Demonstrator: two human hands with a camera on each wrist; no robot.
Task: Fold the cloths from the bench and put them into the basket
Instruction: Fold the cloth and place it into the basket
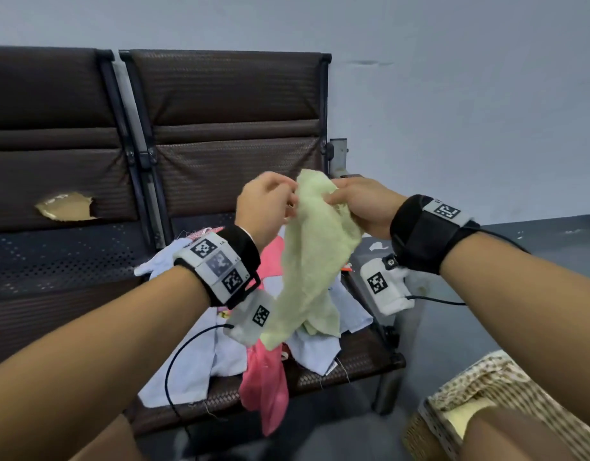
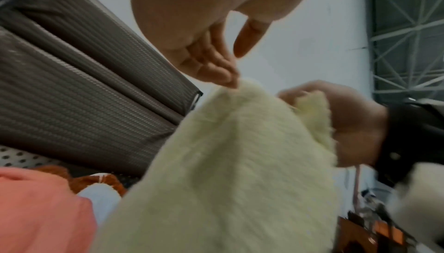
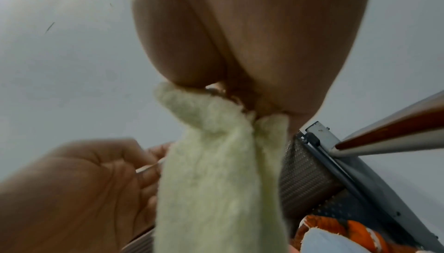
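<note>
We hold the green cloth (image 1: 315, 247) up in the air over the table (image 1: 347, 364), its tail trailing toward 6 o'clock onto the pile (image 1: 220, 354). Our right hand (image 1: 363, 207) has its fingers bunched around the top edge; our left hand (image 1: 265, 202) pinches the edge beside it at 9 o'clock. It looks light, soft and fuzzy, limp enough to sag, so corners seem the best place to take hold. The cloth's corners are lost in the bunching. The basket (image 1: 500, 390) at 4 o'clock is cut off, its contents unclear.
</note>
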